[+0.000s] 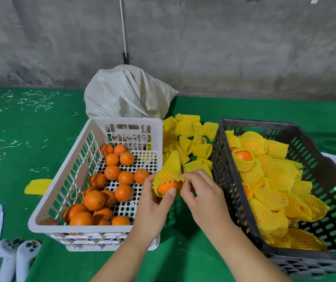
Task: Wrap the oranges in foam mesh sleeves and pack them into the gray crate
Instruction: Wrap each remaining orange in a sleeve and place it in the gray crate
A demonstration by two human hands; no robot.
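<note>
yellow foam sleeve [168, 171] sits half on the orange [166, 187], between the white crate [93, 224] and the gray crate [323, 143]. the sleeve could slip off or tear if pulled too hard, and the orange could drop. left hand [152, 208] curls round the orange from below. right hand [201, 192] pinches the sleeve's edge.
</note>
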